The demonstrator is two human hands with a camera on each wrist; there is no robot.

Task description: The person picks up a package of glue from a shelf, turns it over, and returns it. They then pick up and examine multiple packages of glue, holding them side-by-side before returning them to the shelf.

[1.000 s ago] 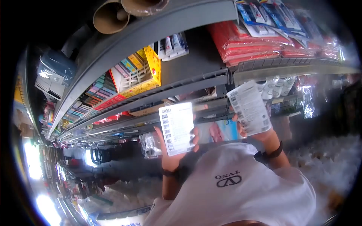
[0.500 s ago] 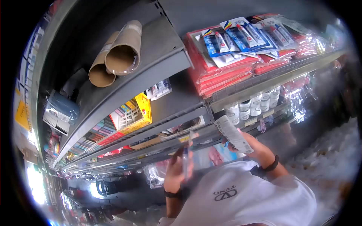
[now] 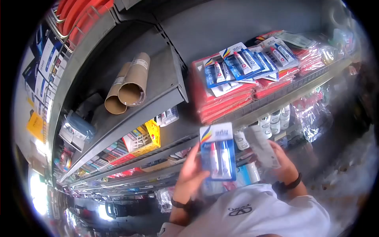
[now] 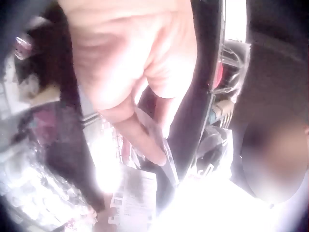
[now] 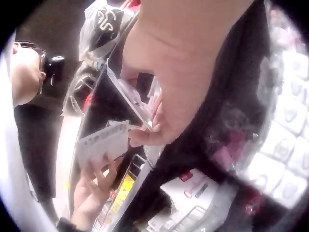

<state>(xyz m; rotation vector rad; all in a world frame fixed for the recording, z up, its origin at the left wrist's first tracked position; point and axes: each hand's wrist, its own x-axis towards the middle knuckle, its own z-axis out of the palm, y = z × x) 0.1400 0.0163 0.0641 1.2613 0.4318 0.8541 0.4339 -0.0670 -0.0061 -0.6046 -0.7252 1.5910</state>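
Note:
My left hand (image 3: 189, 179) grips a glue blister pack (image 3: 218, 160) by its left side, thumb across its front. The pack is upright and faces me, showing a red-capped and a blue-capped tube on a blue card. To the right, my right hand (image 3: 285, 169) holds a second blister pack (image 3: 263, 149) by its lower right edge; it is tilted and blurred. The right wrist view shows this pack (image 5: 129, 96) edge-on between thumb and fingers, and the printed back of the left hand's glue pack (image 5: 102, 144) beyond it.
Similar glue packs (image 3: 241, 65) lie on stacked red plastic-wrapped packages (image 3: 221, 108) on the shelf ahead. Two cardboard tubes (image 3: 134, 79) lie on the upper left shelf (image 3: 162, 85). Below are a yellow box (image 3: 152, 132) and white containers (image 3: 275, 120) behind the right hand.
Both packs first showed their printed backs. The left hand has turned its pack round so the tubes face me; the right hand's pack has tilted. The head view has shifted, showing more upper shelf.

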